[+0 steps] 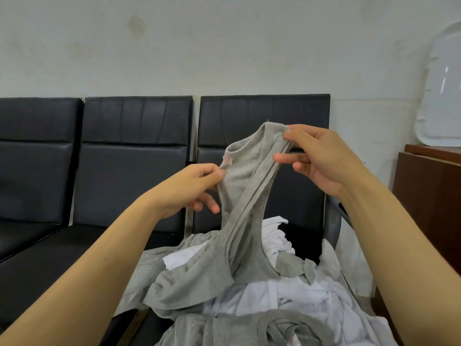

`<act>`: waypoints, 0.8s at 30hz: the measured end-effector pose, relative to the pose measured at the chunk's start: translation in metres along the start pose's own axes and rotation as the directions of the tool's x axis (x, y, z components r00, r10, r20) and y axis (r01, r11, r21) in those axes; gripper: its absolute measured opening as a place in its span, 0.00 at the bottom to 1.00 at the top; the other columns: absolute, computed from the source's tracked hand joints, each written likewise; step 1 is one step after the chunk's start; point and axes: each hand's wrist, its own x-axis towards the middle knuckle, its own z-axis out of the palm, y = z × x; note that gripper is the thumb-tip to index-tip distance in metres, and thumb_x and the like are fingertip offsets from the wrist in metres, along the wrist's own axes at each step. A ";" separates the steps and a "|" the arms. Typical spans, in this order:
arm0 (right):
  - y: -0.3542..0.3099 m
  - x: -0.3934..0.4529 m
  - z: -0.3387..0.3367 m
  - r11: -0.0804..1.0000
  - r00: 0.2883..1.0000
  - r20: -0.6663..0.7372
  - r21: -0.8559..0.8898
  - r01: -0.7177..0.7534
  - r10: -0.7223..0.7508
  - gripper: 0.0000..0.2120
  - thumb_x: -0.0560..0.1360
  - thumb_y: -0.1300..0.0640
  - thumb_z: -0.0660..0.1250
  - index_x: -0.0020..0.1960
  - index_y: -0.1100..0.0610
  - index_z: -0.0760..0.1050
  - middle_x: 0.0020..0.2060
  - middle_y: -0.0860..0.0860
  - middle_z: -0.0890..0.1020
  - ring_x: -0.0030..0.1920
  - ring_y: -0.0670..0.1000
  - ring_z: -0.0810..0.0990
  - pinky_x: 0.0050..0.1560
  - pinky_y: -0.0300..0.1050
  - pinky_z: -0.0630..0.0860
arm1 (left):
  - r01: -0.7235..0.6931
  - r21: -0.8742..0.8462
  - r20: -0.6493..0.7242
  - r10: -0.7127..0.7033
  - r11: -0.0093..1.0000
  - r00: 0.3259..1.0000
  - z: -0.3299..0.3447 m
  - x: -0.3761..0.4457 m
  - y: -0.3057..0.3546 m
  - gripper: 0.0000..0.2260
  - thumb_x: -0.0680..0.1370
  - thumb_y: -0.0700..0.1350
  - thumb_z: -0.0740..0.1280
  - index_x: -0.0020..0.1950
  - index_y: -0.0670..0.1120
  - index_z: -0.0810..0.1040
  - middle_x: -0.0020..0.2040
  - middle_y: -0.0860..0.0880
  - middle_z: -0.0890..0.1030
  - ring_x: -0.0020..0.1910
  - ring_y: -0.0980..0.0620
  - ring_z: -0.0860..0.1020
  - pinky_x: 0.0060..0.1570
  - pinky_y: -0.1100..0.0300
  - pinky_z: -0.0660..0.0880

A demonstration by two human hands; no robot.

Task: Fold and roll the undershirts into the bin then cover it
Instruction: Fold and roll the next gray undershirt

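Left hand point(197, 187) and right hand point(316, 156) both pinch grey undershirt point(245, 186); hem drags pile point(262, 283) below your hands: snag risk.

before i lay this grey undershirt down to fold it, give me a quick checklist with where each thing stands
1. Left hand grip on the grey undershirt: pinching its edge by the label, ok.
2. Right hand grip: pinching the gathered straps at the top, ok.
3. Shirt free of the pile: lower part still lies on it, not ok.
4. Shirt spread flat: twisted and bunched, not ok.
5. Flat spot to fold: black seat to the left looks bare, ok.
6. Bin in reach: cannot tell, not in view.
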 end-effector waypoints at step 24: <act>0.020 0.014 -0.013 0.947 0.996 -0.068 0.312 0.078 -0.060 0.14 0.84 0.60 0.64 0.67 0.63 0.77 0.58 0.59 0.85 0.56 0.57 0.87 0.51 0.43 0.84 | 0.100 -0.054 0.240 -0.084 0.994 0.967 0.003 -0.015 0.017 0.12 0.85 0.49 0.65 0.66 0.48 0.79 0.52 0.48 0.87 0.35 0.50 0.84 0.24 0.65 0.73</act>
